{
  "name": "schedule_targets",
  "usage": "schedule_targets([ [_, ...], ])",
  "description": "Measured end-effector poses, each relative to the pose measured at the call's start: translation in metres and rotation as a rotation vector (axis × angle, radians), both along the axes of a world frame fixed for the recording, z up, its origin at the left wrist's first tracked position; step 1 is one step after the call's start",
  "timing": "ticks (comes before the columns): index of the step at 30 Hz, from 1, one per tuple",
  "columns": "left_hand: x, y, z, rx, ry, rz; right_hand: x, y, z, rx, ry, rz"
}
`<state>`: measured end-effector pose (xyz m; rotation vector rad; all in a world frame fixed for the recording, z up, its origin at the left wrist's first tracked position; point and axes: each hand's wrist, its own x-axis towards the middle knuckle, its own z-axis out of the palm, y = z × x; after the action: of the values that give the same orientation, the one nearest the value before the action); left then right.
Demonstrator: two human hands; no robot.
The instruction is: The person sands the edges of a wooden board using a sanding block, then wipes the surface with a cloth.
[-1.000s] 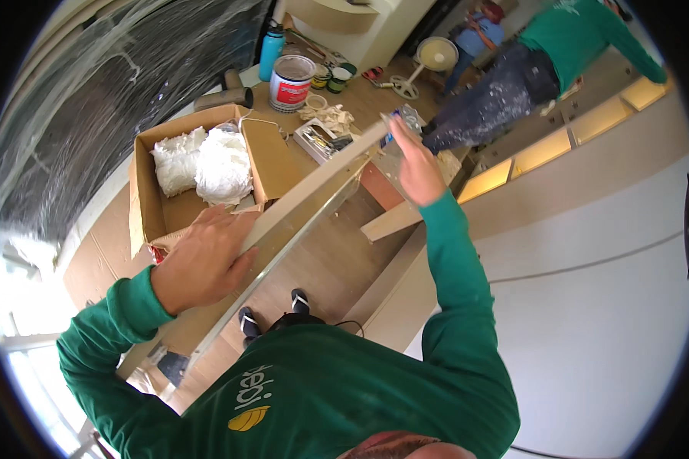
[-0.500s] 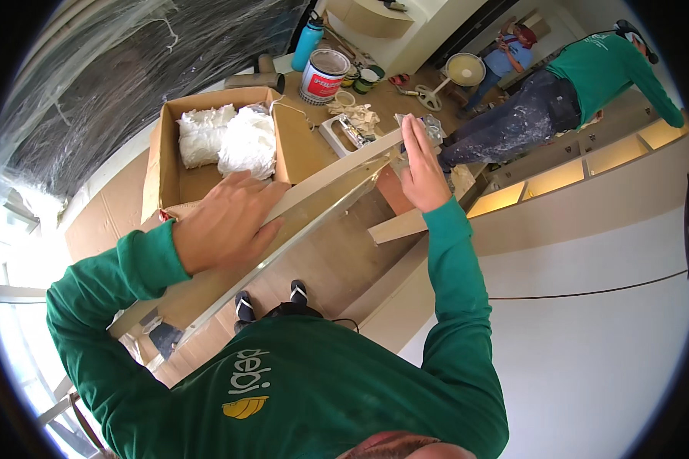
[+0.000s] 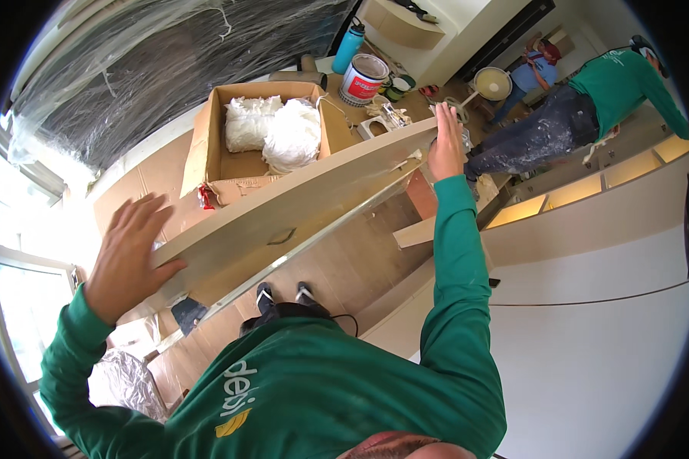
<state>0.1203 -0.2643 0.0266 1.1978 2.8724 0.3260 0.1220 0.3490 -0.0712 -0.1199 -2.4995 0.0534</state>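
Observation:
A long beige panel (image 3: 321, 191) runs diagonally before me, its thin top edge toward me and its broad face in shadow. A dark curved mark (image 3: 282, 236) shows on that face. My left hand (image 3: 130, 249) is at the panel's near left end, fingers spread and thumb out by the edge; it grips nothing, and whether it touches the panel I cannot tell. My right hand (image 3: 445, 145) lies flat against the far right end, fingers stretched upward. A dark flat blade-like piece (image 3: 187, 314) lies below the panel's left end.
Behind the panel stands an open cardboard box (image 3: 199, 164) with white fluffy rolls (image 3: 292, 136). Beyond it are a paint can (image 3: 364, 80) and a blue bottle (image 3: 349, 47). A person in green (image 3: 608, 80) bends over lit shelving (image 3: 574, 182); another person (image 3: 532, 73) is farther back.
My left hand has moved left along the panel to its end, its fingers now spread. My right hand remains at the far end. More of the panel's broad face shows.

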Motion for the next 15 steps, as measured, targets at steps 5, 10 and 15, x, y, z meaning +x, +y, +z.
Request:
schedule_targets([
  [5, 0.031, -0.053, -0.009, 0.086, -0.147, 0.261, -0.005, -0.013, -0.006, 0.001, 0.048, -0.065],
  [10, 0.036, -0.049, -0.013, 0.196, -0.094, 0.265, 0.028, -0.170, -0.007, -0.056, 0.080, 0.165],
  [15, 0.035, -0.053, -0.019, 0.212, -0.074, 0.307, 0.064, -0.327, 0.000, -0.167, 0.001, 0.534],
])
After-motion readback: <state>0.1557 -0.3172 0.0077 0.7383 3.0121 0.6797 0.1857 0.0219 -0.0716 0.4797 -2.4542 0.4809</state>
